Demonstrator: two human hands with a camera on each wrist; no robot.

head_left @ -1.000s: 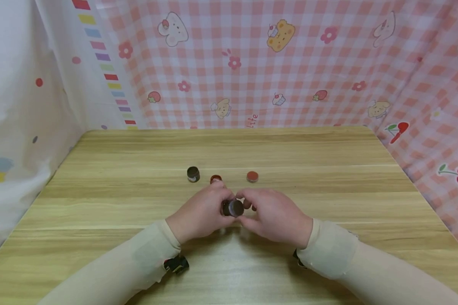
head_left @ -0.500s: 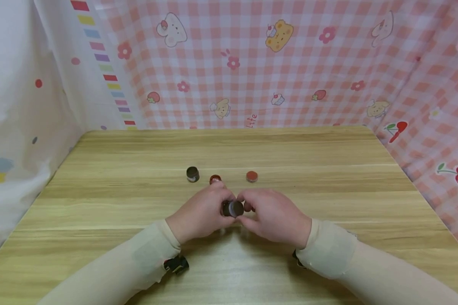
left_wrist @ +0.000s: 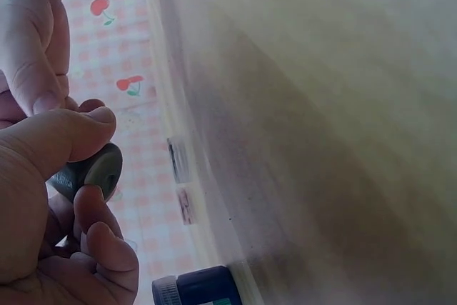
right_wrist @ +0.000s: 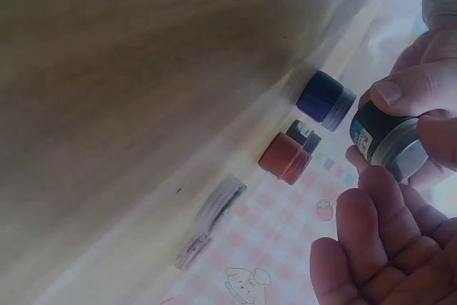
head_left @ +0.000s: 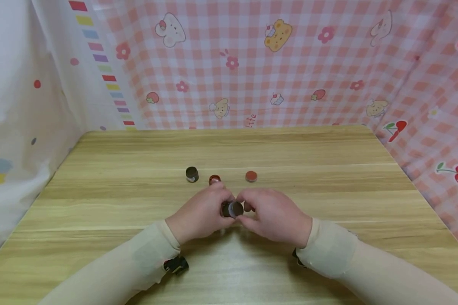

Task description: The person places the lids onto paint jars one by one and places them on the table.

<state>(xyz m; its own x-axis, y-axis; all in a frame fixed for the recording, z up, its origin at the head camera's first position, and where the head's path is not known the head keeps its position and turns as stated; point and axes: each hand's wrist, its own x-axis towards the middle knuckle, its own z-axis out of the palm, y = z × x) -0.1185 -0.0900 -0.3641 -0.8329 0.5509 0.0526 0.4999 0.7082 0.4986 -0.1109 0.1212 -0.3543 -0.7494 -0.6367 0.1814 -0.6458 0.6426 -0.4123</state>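
In the head view the left hand [head_left: 202, 212] grips a small dark jar [head_left: 227, 209], its round top tilted toward the right hand. Thumb and index finger of the right hand [head_left: 276, 217] pinch the rim of that top [head_left: 237, 209]. The right wrist view shows the jar's dark body [right_wrist: 368, 128] with a pale label and a greyish rim section [right_wrist: 400, 151], between both hands' fingers. From the left wrist, the jar [left_wrist: 96, 173] appears under the left thumb. Whether the top turns cannot be told.
Beyond the hands stand a dark jar [head_left: 192, 174], a red jar [head_left: 214, 179] partly hidden by the left hand, and a flat red-topped piece [head_left: 251, 176]. The right wrist view shows a dark blue jar [right_wrist: 319, 98] and an orange-red one [right_wrist: 283, 153]. Patterned cloth [head_left: 252, 63] hangs behind the table.
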